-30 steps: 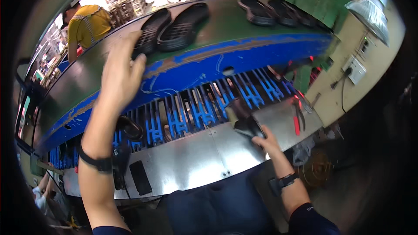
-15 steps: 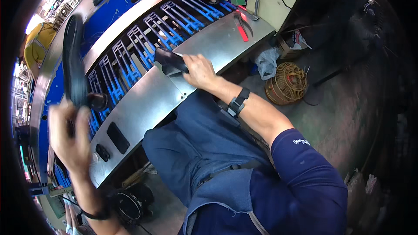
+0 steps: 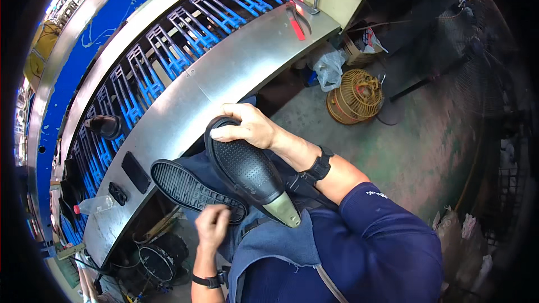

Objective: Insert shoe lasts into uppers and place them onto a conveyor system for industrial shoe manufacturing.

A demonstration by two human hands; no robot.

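My right hand (image 3: 247, 129) is closed round the far end of a black shoe (image 3: 241, 163) held over my lap. Its surface is dotted with small perforations, and a pale green last (image 3: 283, 210) shows at the near end. Left of it, a black shoe sole (image 3: 188, 185) lies tilted over my thighs, ridged tread facing up. Curled at the sole's near edge is my left hand (image 3: 213, 225), slightly blurred, its fingers closed on it. The fingertips are hidden.
A metal bench edge (image 3: 168, 118) curves past my knees, beside a rack with blue bars (image 3: 179, 31). Another dark shoe (image 3: 104, 126) sits on the rack. On the bench are a phone (image 3: 136, 171), a clear bottle (image 3: 95, 206) and red-handled pliers (image 3: 297, 22). A wicker cage (image 3: 355, 96) stands on the floor.
Both hands have come back from the bench to my lap. My right hand has brought the shoe nearer, and my left has swung the black sole down and rightward beside it.
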